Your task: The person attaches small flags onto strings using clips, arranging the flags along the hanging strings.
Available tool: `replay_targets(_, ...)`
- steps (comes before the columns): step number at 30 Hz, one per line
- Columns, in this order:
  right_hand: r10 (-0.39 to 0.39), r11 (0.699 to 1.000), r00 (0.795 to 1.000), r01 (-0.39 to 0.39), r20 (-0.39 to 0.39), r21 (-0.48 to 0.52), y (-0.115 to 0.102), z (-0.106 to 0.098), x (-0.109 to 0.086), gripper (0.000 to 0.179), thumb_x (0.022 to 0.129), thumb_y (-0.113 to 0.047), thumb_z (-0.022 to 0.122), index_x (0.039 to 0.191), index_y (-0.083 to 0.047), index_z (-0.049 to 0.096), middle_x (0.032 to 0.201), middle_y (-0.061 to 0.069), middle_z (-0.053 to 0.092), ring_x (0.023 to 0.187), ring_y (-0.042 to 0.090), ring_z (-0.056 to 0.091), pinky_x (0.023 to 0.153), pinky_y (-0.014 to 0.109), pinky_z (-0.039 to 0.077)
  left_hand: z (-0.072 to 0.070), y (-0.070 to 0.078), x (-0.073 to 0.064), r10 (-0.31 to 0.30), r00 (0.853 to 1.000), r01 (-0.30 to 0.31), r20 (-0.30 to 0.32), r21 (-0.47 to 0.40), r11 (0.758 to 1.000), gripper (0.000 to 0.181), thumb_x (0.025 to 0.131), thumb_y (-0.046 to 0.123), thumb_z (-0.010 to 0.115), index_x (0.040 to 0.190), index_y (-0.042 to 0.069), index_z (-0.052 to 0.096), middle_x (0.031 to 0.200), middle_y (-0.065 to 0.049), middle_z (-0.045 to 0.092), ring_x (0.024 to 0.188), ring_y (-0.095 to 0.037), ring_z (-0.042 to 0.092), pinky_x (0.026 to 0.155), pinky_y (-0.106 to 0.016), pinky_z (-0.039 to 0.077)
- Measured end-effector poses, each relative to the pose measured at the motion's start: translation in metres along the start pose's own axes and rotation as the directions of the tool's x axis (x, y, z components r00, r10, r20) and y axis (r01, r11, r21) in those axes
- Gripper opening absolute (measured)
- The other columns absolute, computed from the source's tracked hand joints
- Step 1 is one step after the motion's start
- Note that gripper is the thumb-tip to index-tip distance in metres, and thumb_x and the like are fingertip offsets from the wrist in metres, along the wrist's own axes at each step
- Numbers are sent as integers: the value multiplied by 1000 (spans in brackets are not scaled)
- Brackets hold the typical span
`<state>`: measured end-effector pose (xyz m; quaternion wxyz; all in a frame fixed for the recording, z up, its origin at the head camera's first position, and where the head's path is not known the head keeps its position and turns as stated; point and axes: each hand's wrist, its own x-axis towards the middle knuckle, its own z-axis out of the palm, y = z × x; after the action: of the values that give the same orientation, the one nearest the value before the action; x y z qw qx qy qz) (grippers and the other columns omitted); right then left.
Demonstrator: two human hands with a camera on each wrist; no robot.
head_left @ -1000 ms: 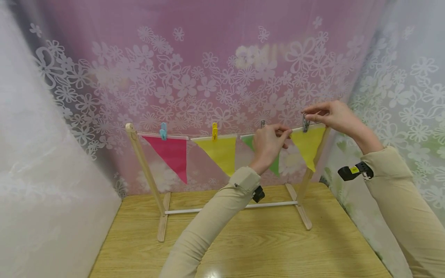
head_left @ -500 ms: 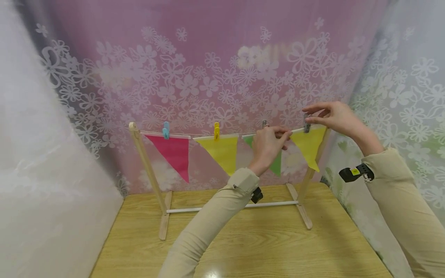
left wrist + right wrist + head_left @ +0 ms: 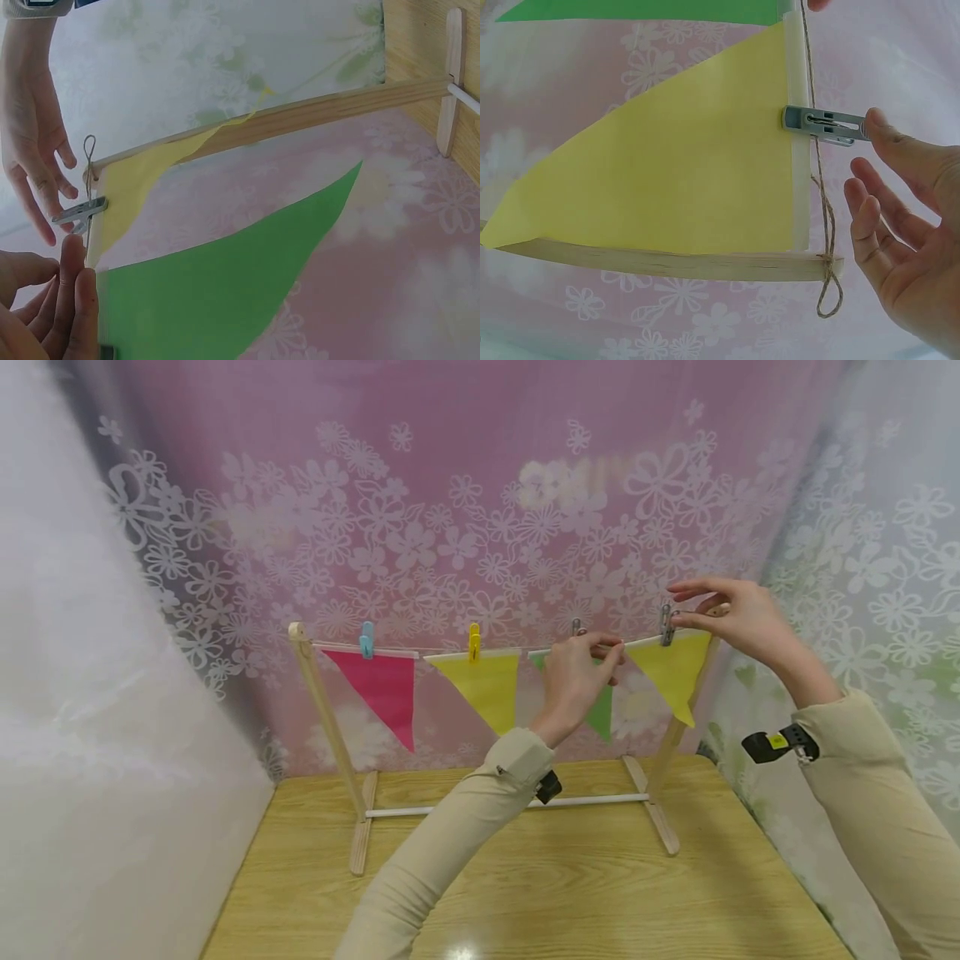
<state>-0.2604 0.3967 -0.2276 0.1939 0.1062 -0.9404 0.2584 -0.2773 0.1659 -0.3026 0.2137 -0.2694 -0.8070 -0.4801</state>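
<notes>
A right-hand yellow pennant (image 3: 670, 668) hangs from the twine string (image 3: 815, 157), its white top edge gripped by a grey clothespin (image 3: 825, 125). My right hand (image 3: 750, 614) is at that clothespin. In the right wrist view the thumb tip touches the handle end, while the other fingers are spread apart below it. My left hand (image 3: 573, 681) is in front of the green pennant (image 3: 225, 277). Its thumb and fingertips pinch the string beside the yellow pennant's left corner; the fingers partly hide the pinched spot.
A pink pennant (image 3: 382, 693) hangs by a blue clothespin (image 3: 367, 640), and another yellow pennant (image 3: 483, 689) by a yellow clothespin (image 3: 474, 643). Another grey clothespin (image 3: 576, 627) is above the green one. The wooden stand (image 3: 330, 735) is on a wood-grain table (image 3: 562, 893).
My right fingers have spread and drawn slightly right of the grey clothespin, which stays on the pennant. My left hand holds its place. The whole scene shifts slightly right in the head view.
</notes>
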Motion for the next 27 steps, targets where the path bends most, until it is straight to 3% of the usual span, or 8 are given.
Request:
replay_targets(5, -26, 999, 999, 26, -24, 23, 0, 1, 0, 47, 94, -33, 75, 138, -17, 64, 116, -16, 65, 84, -8, 54, 71, 22, 44, -4, -4, -1, 19, 1000, -19, -8, -15, 1000, 19, 102, 25, 65, 111, 13, 77, 85, 5, 78, 57, -8, 69, 34, -16, 22)
replay_targets(14, -47, 986, 988, 70, -145, 153, 5, 4, -13, 40, 101, -27, 65, 140, -15, 63, 114, -27, 60, 90, -4, 56, 65, 8, 46, -16, -13, -9, 74, 997, -73, -32, 34, 997, 17, 102, 24, 64, 105, 12, 76, 86, 5, 77, 54, 11, 57, 39, -15, 36)
replay_targets(18, -40, 962, 969, 103, -243, 253, 9, 14, -24, 29, 102, -20, 64, 128, -8, 68, 106, -26, 64, 85, -1, 61, 64, 8, 49, -25, -17, -20, 82, 996, -80, -31, 66, 995, 18, 103, 26, 63, 105, 14, 76, 87, 5, 77, 58, 11, 59, 45, -11, 42)
replay_targets(23, 16, 913, 942, 123, -336, 388, 15, 26, -47, 18, 102, -12, 62, 111, 1, 71, 92, -12, 70, 77, 1, 64, 61, 11, 52, -31, -24, -36, 97, 994, -95, -47, 50, 994, 16, 102, 23, 64, 104, 13, 77, 85, 5, 77, 60, 6, 64, 53, -7, 46)
replay_targets(27, 67, 850, 935, 129, -349, 510, 23, 40, -69, 15, 102, -9, 60, 106, 2, 70, 87, -7, 70, 75, 5, 66, 59, 14, 54, -34, -33, -51, 87, 994, -85, -60, 31, 996, 15, 101, 21, 66, 103, 11, 77, 85, 5, 77, 62, 5, 64, 57, -7, 47)
